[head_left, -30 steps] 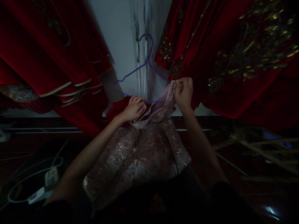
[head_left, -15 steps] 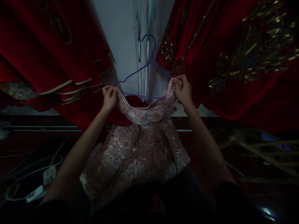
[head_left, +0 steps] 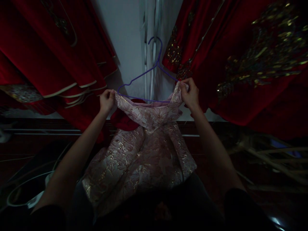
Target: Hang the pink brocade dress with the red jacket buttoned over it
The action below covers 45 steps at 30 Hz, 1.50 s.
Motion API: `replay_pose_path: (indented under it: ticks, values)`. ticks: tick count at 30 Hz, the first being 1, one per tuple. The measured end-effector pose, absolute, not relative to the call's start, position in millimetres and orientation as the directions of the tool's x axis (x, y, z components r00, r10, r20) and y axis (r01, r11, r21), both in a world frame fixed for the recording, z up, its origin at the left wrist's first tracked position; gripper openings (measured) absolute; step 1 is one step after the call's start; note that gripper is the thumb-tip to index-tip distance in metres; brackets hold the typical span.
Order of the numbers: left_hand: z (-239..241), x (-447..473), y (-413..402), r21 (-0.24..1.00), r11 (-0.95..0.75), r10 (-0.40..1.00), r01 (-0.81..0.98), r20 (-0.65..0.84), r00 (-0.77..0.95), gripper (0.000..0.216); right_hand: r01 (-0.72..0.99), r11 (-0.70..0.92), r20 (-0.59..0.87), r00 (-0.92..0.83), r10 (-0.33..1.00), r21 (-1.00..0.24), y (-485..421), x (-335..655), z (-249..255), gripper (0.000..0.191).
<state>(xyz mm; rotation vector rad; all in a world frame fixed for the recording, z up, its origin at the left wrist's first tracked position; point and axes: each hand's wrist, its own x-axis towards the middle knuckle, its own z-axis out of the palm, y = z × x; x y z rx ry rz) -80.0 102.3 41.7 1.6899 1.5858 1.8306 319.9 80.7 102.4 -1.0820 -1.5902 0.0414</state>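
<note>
Evidently caught midway through dressing a hanger. Pinched the left top corner of the pink brocade dress (head_left: 144, 157) in the left hand (head_left: 107, 100), fingers curled shut on the cloth. Gripped the other corner the same way in the right hand (head_left: 190, 94) — fist closed, knuckles up. Held both arms stretched forward and up, elbows nearly straight, wrists about level. Spread the top edge taut between the two fists, at the height of the bottom bar of the purple wire hanger (head_left: 144, 73), right corner touching the hanger's right shoulder, left corner just beside its left tip. Let the skirt fall back toward the body, under the arms. Judged the next move to call for an even lift from both sides, so as to seat each corner over a wire shoulder without knocking the hook off the white rail (head_left: 154, 19). Noticed a dark red cloth (head_left: 121, 120) bunched behind the neckline — and red embroidered robes (head_left: 240, 64) hanging on either side.
</note>
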Motion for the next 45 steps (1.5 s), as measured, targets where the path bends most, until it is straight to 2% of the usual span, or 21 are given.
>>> replay_pose_path:
  ticks: [9, 14, 18, 20, 22, 25, 27, 28, 30, 31, 32, 34, 36, 38, 41, 43, 45]
  values:
    - [55, -79, 109, 0.785, -0.452, 0.757, 0.424, 0.589, -0.282, 0.023, 0.594, 0.569, 0.748, 0.086, 0.658, -0.569, 82, 319, 102, 0.032]
    - [92, -50, 122, 0.743, -0.508, 0.803, 0.436, 0.591, -0.072, 0.029, 0.588, 0.577, 0.741, 0.057, 0.669, -0.567, 85, 320, 99, 0.034]
    - [111, -40, 122, 0.767, -0.501, 0.853, 0.401, 0.517, 0.076, 0.033, 0.578, 0.583, 0.744, 0.066, 0.664, -0.571, 89, 323, 98, 0.032]
    - [107, -47, 124, 0.806, -0.471, 0.872, 0.359, 0.487, 0.05, 0.035, 0.566, 0.592, 0.749, 0.07, 0.659, -0.574, 92, 324, 97, 0.03]
    - [93, -58, 130, 0.844, -0.418, 0.888, 0.335, 0.458, -0.046, 0.037, 0.561, 0.597, 0.753, 0.075, 0.654, -0.574, 95, 325, 96, 0.029]
    - [60, -73, 135, 0.854, -0.312, 0.913, 0.417, 0.391, -0.116, 0.033, 0.568, 0.596, 0.759, 0.08, 0.647, -0.568, 99, 325, 94, 0.028]
    - [36, -79, 131, 0.781, -0.325, 0.922, 0.533, 0.386, -0.003, 0.03, 0.576, 0.594, 0.763, 0.081, 0.641, -0.561, 100, 325, 94, 0.03]
    - [24, -81, 127, 0.664, -0.377, 0.911, 0.646, 0.393, 0.128, 0.039, 0.58, 0.593, 0.764, 0.082, 0.639, -0.558, 99, 324, 94, 0.03]
    - [5, -82, 118, 0.341, -0.476, 0.863, 0.811, 0.361, 0.355, 0.056, 0.585, 0.59, 0.764, 0.082, 0.64, -0.556, 98, 324, 95, 0.031]
    - [-2, -83, 114, 0.183, -0.51, 0.837, 0.84, 0.331, 0.436, 0.06, 0.587, 0.589, 0.763, 0.08, 0.641, -0.556, 98, 324, 96, 0.032]
    - [-8, -82, 111, 0.078, -0.531, 0.818, 0.844, 0.308, 0.486, 0.061, 0.589, 0.588, 0.763, 0.078, 0.642, -0.555, 97, 324, 96, 0.032]
    - [-15, -80, 109, 0.018, -0.569, 0.794, 0.822, 0.273, 0.543, 0.06, 0.591, 0.588, 0.763, 0.072, 0.643, -0.552, 95, 324, 97, 0.032]
    - [-19, -77, 112, 0.084, -0.592, 0.791, 0.801, 0.252, 0.558, 0.057, 0.592, 0.589, 0.763, 0.069, 0.643, -0.55, 95, 325, 96, 0.031]
    - [-20, -72, 118, 0.21, -0.549, 0.828, 0.809, 0.272, 0.491, 0.049, 0.588, 0.59, 0.761, 0.069, 0.645, -0.554, 97, 325, 95, 0.031]
    - [-14, -64, 126, 0.527, -0.365, 0.925, 0.767, 0.294, 0.239, 0.028, 0.583, 0.59, 0.758, 0.07, 0.649, -0.559, 100, 324, 95, 0.034]
    - [-1, -63, 129, 0.788, -0.227, 0.971, 0.572, 0.227, 0.074, 0.025, 0.591, 0.581, 0.754, 0.073, 0.653, -0.56, 100, 323, 98, 0.038]
    - [20, -68, 130, 0.96, -0.076, 0.996, 0.271, 0.085, -0.024, 0.026, 0.606, 0.565, 0.749, 0.077, 0.658, -0.56, 96, 321, 102, 0.041]
